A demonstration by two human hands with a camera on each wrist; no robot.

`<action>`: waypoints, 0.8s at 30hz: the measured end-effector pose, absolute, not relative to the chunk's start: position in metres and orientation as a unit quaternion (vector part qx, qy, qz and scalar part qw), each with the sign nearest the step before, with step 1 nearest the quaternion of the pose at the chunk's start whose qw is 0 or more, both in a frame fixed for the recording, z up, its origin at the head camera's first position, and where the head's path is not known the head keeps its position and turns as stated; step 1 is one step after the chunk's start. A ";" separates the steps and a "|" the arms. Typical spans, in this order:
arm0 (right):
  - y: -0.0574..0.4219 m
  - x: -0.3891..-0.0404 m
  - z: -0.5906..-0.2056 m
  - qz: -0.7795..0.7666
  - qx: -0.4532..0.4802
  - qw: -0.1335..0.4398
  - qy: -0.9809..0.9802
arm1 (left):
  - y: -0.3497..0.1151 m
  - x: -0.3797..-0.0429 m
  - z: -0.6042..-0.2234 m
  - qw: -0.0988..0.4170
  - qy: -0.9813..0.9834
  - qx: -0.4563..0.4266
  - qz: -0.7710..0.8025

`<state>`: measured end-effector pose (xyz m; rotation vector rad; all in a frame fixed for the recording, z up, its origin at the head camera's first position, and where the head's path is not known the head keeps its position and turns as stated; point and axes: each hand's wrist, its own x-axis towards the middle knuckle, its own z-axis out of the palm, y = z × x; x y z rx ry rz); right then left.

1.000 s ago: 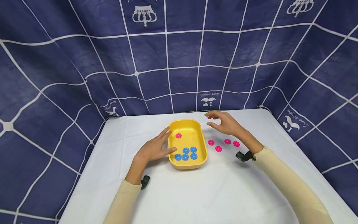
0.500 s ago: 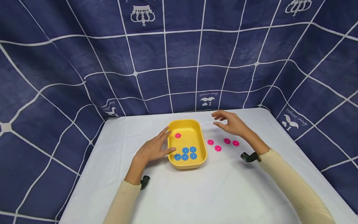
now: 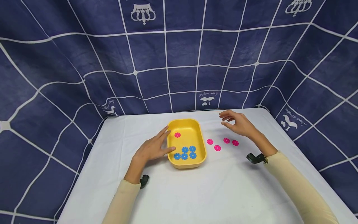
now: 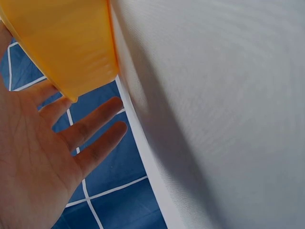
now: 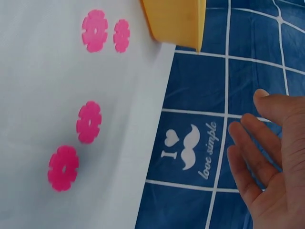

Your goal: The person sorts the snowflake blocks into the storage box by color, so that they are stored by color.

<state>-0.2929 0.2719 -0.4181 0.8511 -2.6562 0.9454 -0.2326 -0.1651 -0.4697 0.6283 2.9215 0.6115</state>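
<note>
My left hand (image 3: 152,149) rests its spread fingers and thumb on the left rim of a yellow plastic tray (image 3: 202,155); in the left wrist view, the fingers (image 4: 95,148) are straight beside the tray wall (image 4: 71,43). In the tray lie several blue notched flower-shaped discs (image 3: 184,156) at the near end and one pink disc (image 3: 177,135) toward the far end. My right hand (image 3: 237,123) hovers past the tray's right side, fingers loosely bent, holding nothing. Several pink notched discs (image 3: 217,148) lie flat on the cloth, nearer than that hand; the right wrist view shows these pink discs (image 5: 89,122) close up.
A white cloth covers the table (image 3: 179,196). Behind it and at both sides hangs a dark blue curtain (image 3: 181,49) with white grid lines. A black wrist camera mount (image 3: 255,158) sticks out at the right wrist, another black mount (image 3: 144,181) at the left.
My right hand has moved to the right, away from the tray. My left hand stays at the tray rim, and the discs lie as before.
</note>
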 end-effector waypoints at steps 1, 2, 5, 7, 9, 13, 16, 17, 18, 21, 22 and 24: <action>0.274 -0.292 -0.418 0.319 0.288 0.100 -0.898 | -0.165 -0.233 -0.470 0.046 0.957 0.206 0.200; 0.276 -0.292 -0.418 0.319 0.286 0.099 -0.898 | -0.165 -0.233 -0.470 0.046 0.957 0.207 0.199; 0.280 -0.290 -0.419 0.318 0.281 0.097 -0.900 | -0.165 -0.234 -0.470 0.045 0.957 0.208 0.199; 0.282 -0.288 -0.419 0.317 0.277 0.094 -0.902 | -0.165 -0.234 -0.470 0.045 0.957 0.208 0.198; 0.284 -0.287 -0.420 0.316 0.277 0.090 -0.903 | -0.165 -0.233 -0.471 0.046 0.957 0.208 0.198; 0.284 -0.285 -0.423 0.313 0.278 0.077 -0.905 | -0.165 -0.233 -0.471 0.048 0.957 0.207 0.196; 0.282 -0.283 -0.426 0.309 0.277 0.063 -0.908 | -0.165 -0.233 -0.471 0.047 0.957 0.207 0.197; 0.282 -0.282 -0.427 0.308 0.275 0.057 -0.909 | -0.165 -0.233 -0.471 0.046 0.957 0.208 0.196; 0.282 -0.281 -0.429 0.307 0.274 0.052 -0.910 | -0.165 -0.233 -0.471 0.046 0.957 0.209 0.197; 0.281 -0.279 -0.433 0.305 0.269 0.039 -0.913 | -0.165 -0.233 -0.470 0.046 0.957 0.209 0.197; 0.282 -0.278 -0.435 0.305 0.267 0.036 -0.913 | -0.165 -0.233 -0.470 0.047 0.956 0.209 0.198; 0.283 -0.277 -0.439 0.301 0.264 0.030 -0.916 | -0.165 -0.232 -0.470 0.049 0.957 0.208 0.196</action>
